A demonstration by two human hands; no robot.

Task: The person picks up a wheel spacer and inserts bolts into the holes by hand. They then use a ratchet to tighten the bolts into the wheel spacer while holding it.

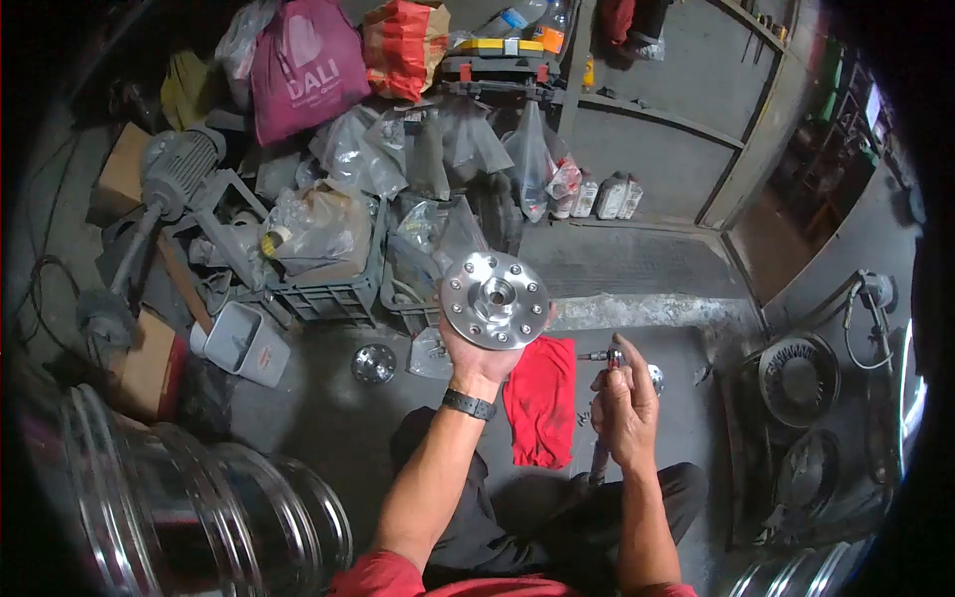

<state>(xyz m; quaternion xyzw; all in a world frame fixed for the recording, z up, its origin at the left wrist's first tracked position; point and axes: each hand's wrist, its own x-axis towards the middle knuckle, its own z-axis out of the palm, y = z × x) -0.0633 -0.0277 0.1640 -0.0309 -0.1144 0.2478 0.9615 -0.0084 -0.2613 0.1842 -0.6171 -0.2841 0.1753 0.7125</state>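
A round silver metal flange (512, 323) with a ring of bolts and a raised centre hub rests on my left hand (476, 348), which grips it from below. My right hand (627, 413), to the right, is closed around a small ratchet-like tool (614, 360) whose metal tip points left. Between and below the hands a red cloth (542, 408) lies on the floor. Another round metal part (374, 364) sits on the floor to the left. Partly hidden behind my right hand is one more shiny round piece (656, 378).
Crates (333, 298) filled with plastic bags stand ahead, beside a grey bin (246, 343) and a motor (184, 169). White bottles (612, 197) line the wall. Shiny wheel rims (199, 497) are at lower left. A dark frame with round parts (799, 380) stands right.
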